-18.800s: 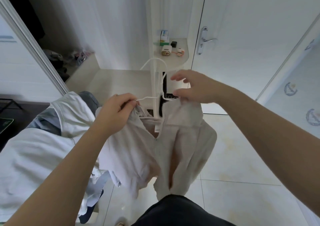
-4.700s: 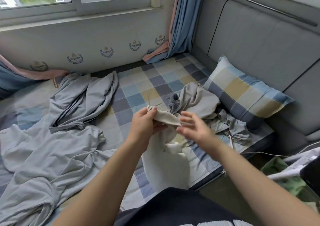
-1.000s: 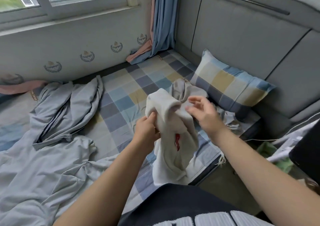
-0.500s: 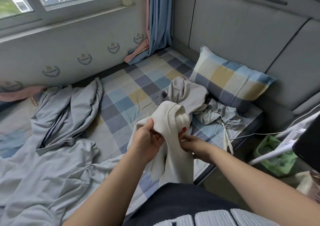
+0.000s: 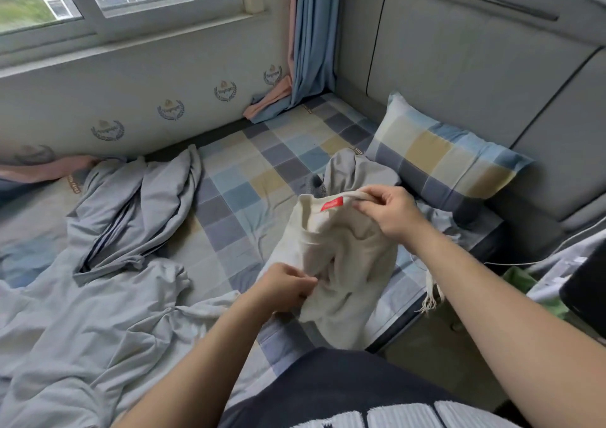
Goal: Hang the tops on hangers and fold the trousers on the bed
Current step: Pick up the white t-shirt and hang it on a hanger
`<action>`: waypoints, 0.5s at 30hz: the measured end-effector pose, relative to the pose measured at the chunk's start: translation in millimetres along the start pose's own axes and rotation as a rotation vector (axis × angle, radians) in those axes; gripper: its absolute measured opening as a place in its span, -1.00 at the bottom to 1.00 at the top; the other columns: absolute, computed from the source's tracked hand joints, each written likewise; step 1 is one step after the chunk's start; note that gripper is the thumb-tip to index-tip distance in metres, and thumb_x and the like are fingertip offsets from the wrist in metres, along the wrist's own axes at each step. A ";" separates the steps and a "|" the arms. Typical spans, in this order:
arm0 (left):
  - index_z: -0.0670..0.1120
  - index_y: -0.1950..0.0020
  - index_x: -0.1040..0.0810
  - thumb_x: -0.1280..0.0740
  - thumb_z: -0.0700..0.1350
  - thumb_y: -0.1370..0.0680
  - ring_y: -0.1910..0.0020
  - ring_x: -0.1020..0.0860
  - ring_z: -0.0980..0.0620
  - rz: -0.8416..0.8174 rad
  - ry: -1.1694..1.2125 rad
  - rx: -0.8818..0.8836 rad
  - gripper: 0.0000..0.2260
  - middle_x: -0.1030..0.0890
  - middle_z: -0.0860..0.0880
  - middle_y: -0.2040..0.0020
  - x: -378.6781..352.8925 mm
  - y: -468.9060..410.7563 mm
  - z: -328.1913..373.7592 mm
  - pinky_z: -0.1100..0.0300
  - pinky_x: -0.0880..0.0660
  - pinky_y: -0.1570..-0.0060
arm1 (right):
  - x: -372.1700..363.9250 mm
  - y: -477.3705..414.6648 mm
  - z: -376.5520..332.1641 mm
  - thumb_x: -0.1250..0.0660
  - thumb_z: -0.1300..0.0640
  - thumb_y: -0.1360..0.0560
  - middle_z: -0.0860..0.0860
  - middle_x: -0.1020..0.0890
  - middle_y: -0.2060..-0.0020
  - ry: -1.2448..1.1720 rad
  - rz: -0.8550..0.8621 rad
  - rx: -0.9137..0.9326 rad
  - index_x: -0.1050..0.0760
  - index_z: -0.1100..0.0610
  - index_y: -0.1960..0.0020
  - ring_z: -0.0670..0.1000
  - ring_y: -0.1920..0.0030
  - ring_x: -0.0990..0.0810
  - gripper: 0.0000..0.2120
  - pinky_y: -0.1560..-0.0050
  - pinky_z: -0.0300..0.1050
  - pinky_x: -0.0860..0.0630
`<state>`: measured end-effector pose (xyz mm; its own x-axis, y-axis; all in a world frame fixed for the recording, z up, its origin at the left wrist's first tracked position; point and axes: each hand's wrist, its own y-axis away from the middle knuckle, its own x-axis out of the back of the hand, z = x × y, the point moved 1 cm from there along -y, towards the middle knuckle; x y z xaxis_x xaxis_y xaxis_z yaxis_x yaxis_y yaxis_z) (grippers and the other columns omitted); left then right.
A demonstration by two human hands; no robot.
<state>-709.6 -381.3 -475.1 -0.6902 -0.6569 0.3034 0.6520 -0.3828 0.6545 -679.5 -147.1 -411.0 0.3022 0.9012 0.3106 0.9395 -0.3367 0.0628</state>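
Observation:
I hold a cream-white garment [image 5: 347, 263] with a red label at its ribbed edge above the near side of the bed [image 5: 249, 178]. My right hand [image 5: 388, 209] pinches that ribbed edge just right of the label. My left hand [image 5: 285, 288] grips bunched fabric lower down on the garment's left side. The rest of the garment hangs crumpled between my hands and down to the bed's front edge. A grey garment [image 5: 354, 171] lies crumpled on the checked sheet behind the cream one, partly hidden by it.
A light blue-grey duvet [image 5: 98, 280] is heaped over the bed's left half. A checked pillow [image 5: 442, 158] leans on the grey padded headboard [image 5: 459, 60]. A window and blue curtain [image 5: 311, 34] stand behind. A white cord and a green item [image 5: 521, 280] sit at the right.
My right hand rose and now pinches the ribbed edge by the red label, pulling it up. My left hand dropped lower on the garment, which has opened out.

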 end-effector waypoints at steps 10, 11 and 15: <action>0.03 -0.23 -0.54 -0.48 0.25 -0.32 -0.18 -0.52 -0.07 0.113 -0.410 -0.702 -0.44 -0.60 0.01 -0.19 8.1 -1.9 61.7 -0.04 -0.47 -0.23 | 11.3 33.2 -75.0 -0.46 0.31 -0.51 0.06 -0.75 0.14 0.116 -0.369 0.163 -0.71 0.23 0.03 -0.01 0.05 -0.72 -0.93 -0.03 -0.24 -0.59; -0.01 -0.09 -0.55 -0.50 0.20 -0.34 -0.02 -0.56 -0.06 0.057 -0.380 -0.693 -0.55 -0.64 0.01 -0.01 4.8 -2.0 62.3 -0.05 -0.52 -0.09 | 16.8 39.4 -78.0 -0.46 0.28 -0.51 0.01 -0.75 0.16 0.126 -0.350 0.154 -0.71 0.19 0.05 -0.08 0.07 -0.71 -0.94 0.01 -0.30 -0.56; 0.17 0.12 -0.53 -0.51 0.15 -0.43 0.20 -0.56 0.05 0.050 -0.704 -0.731 -0.81 -0.58 0.16 0.23 2.5 -15.3 55.6 0.08 -0.54 0.12 | 47.0 73.9 -68.9 -0.51 0.15 -0.49 -0.10 -0.71 0.24 0.300 -0.136 0.050 -0.69 0.06 0.10 -0.19 0.18 -0.64 -0.98 0.09 -0.27 -0.52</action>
<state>-738.8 -341.0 -445.9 -0.5309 -0.2416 0.8122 0.5548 -0.8236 0.1177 -606.9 -148.4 -326.5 0.1196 0.8140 0.5684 0.9769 -0.1986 0.0788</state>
